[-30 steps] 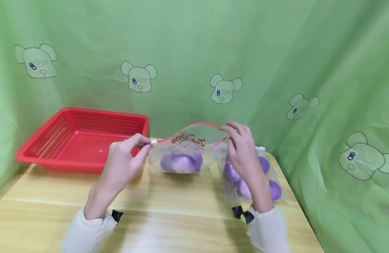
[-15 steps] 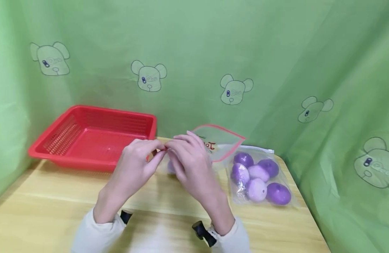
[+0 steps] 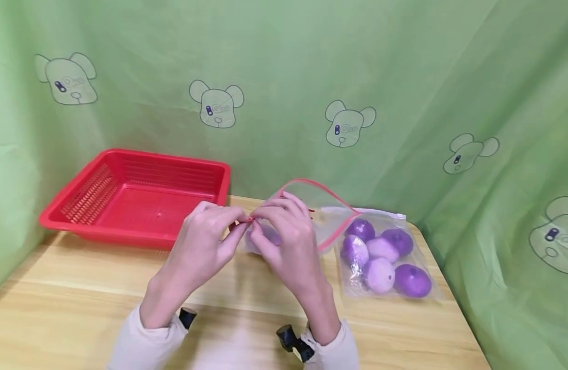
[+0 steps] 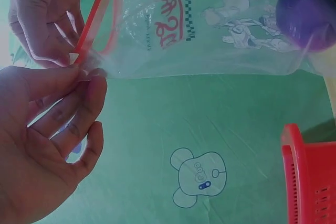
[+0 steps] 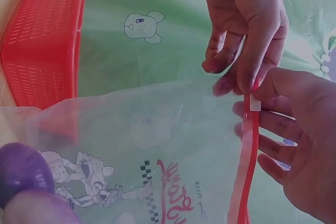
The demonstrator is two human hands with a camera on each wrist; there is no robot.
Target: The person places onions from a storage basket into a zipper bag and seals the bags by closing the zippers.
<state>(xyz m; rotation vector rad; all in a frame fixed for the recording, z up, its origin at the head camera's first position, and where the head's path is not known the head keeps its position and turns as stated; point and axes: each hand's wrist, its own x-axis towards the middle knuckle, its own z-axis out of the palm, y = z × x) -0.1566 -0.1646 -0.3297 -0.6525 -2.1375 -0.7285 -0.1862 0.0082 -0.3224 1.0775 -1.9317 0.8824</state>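
Observation:
A clear zip bag (image 5: 121, 114) with a red zip strip (image 3: 327, 240) and printed cartoon figures is held up at the middle of the table. Its mouth gapes on the right side. My left hand (image 3: 203, 241) pinches the bag's left corner between thumb and fingers. Close against it, my right hand (image 3: 288, 241) pinches the red strip at the small white slider (image 5: 255, 103), fingertips almost meeting the left ones. Purple, onion-like round pieces (image 5: 23, 174) lie in the bag's bottom, mostly hidden behind my right hand in the head view.
A second clear bag (image 3: 346, 282) with a white slider lies on the right, holding several purple round pieces (image 3: 413, 281). A red plastic basket (image 3: 140, 234) stands at the back left. Behind the wooden table (image 3: 247, 318) hangs a green curtain (image 3: 275, 51) with bear-head prints.
My right hand has let go of the bag's right side and moved left to the left corner, where both hands now pinch. The second bag has come into full view.

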